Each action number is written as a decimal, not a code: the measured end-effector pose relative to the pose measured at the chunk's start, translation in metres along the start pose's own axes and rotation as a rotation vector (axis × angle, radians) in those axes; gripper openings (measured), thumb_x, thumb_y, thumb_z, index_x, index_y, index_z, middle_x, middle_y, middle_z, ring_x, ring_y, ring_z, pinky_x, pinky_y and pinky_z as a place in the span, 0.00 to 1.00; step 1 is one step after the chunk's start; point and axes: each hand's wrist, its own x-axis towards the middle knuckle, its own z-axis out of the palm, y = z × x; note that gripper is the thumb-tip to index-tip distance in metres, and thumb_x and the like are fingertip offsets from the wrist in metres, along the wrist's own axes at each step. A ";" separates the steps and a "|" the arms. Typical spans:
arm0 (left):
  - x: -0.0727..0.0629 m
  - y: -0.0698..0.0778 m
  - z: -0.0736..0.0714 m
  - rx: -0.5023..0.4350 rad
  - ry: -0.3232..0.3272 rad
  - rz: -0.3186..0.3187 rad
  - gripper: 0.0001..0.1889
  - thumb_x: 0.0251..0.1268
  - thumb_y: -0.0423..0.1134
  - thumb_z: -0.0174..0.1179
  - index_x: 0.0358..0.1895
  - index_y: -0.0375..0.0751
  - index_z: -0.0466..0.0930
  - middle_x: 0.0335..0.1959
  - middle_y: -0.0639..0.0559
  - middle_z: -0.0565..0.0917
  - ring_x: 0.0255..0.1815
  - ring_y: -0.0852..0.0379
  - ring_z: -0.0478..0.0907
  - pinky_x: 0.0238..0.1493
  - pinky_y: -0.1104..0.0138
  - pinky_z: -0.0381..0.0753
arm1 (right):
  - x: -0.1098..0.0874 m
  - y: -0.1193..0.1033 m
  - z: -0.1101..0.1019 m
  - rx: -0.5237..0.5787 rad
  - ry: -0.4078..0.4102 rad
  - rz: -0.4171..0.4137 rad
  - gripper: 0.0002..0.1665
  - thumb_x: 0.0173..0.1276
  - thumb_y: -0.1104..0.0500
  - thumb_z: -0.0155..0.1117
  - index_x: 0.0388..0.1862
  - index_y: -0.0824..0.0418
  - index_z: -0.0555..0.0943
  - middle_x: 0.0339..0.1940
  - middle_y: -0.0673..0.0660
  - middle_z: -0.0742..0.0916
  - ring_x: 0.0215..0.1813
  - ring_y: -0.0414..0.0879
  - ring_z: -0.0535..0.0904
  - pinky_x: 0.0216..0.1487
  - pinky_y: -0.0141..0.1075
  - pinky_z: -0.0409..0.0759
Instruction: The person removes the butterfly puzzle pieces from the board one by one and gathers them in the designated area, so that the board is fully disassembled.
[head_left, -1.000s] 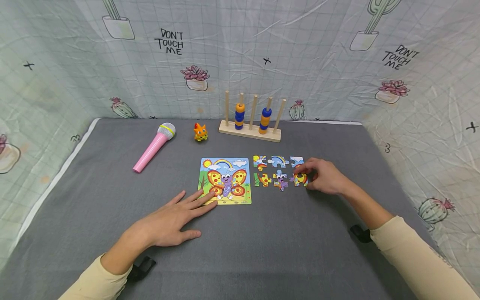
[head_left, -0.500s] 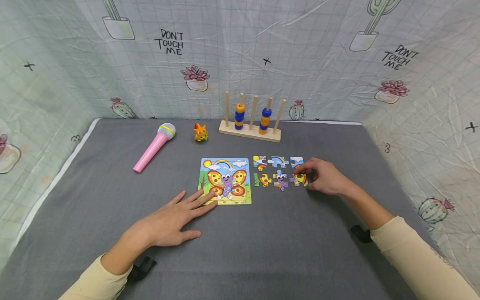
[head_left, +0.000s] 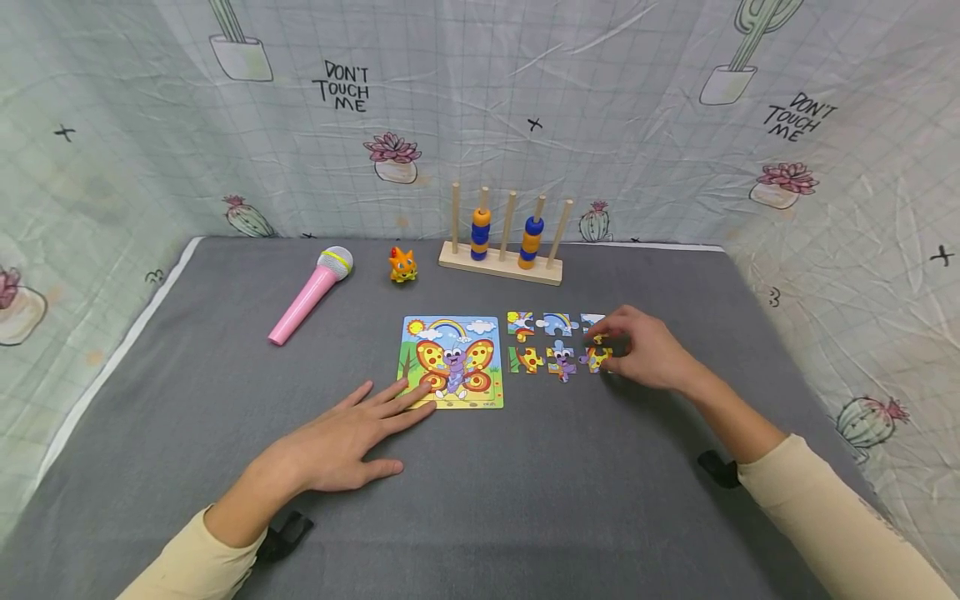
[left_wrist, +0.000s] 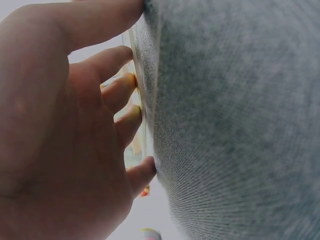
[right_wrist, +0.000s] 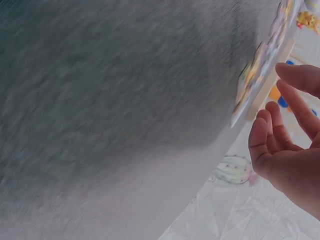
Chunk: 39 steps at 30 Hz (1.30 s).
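A square butterfly puzzle board (head_left: 457, 360) lies on the grey table. My left hand (head_left: 337, 446) rests with spread, straight fingers on the board's lower left corner, thumb on the cloth. To the right of the board, several loose puzzle pieces are laid in two rows. My right hand (head_left: 656, 350) hovers at their right end, over the yellow wing piece (head_left: 596, 360) and partly hiding the cloud piece (head_left: 591, 320) above it. Its thumb and index finger stand apart, loosely bent, with nothing between them in the right wrist view. The middle bottom piece (head_left: 561, 360) shows the butterfly's face.
Behind the board stands a wooden peg rack (head_left: 498, 265) with blue and orange rings on two pegs. An orange toy figure (head_left: 402, 266) is left of it. A pink toy microphone (head_left: 307, 300) lies farther left. A patterned cloth (head_left: 480, 100) hangs behind the table.
My right hand has let go of the yellow wing piece and lifted slightly, its thumb and fingers parting. The left hand stays on the board.
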 end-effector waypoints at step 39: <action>-0.019 0.003 -0.007 0.108 0.025 -0.119 0.42 0.71 0.56 0.65 0.84 0.62 0.56 0.87 0.48 0.51 0.84 0.32 0.53 0.77 0.31 0.55 | 0.068 -0.124 0.068 0.071 -0.235 -0.290 0.20 0.65 0.63 0.74 0.57 0.58 0.87 0.51 0.54 0.88 0.51 0.50 0.83 0.52 0.41 0.81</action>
